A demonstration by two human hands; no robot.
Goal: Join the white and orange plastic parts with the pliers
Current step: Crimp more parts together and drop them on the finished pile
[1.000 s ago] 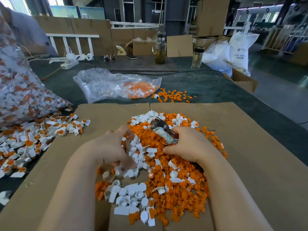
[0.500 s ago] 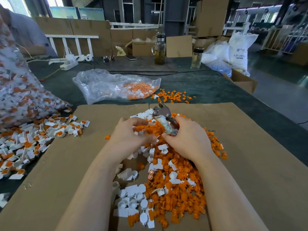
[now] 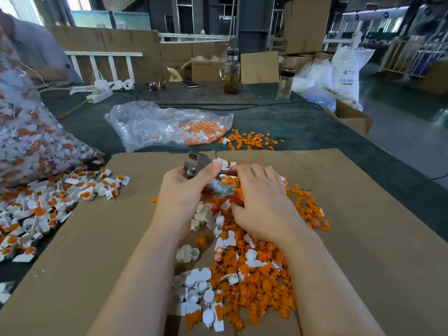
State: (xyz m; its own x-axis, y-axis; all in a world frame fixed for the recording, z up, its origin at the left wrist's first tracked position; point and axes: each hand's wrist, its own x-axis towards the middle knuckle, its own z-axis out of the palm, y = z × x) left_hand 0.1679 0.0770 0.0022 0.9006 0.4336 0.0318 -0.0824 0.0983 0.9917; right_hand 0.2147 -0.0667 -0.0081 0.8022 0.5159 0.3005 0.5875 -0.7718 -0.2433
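- Since the earlier frames the pliers (image 3: 199, 166) have risen off the heap and swung left; the left hand (image 3: 184, 195), which was picking among white parts, now grips them, thumb across the metal head.
- Far left, a bulging clear sack of joined parts (image 3: 31, 141) leans on the desk (image 3: 303, 127), and joined white-and-orange pieces (image 3: 48, 202) spill beside it.
- The left hand's fingers (image 3: 213, 169) curl round the pliers near the pivot; the jaws point up and left, slightly parted.
- Beneath both hands, a heap of loose white parts (image 3: 201, 287) and orange parts (image 3: 257, 282) lies on the cardboard sheet (image 3: 363, 238).
- The right hand (image 3: 261, 202) lies palm down over the pliers' red handles; its fingers are fairly straight, and whether they grip the handles cannot be told.
- Behind, a clear plastic bag (image 3: 155, 124) holds orange parts, and more orange parts lie scattered to its right.
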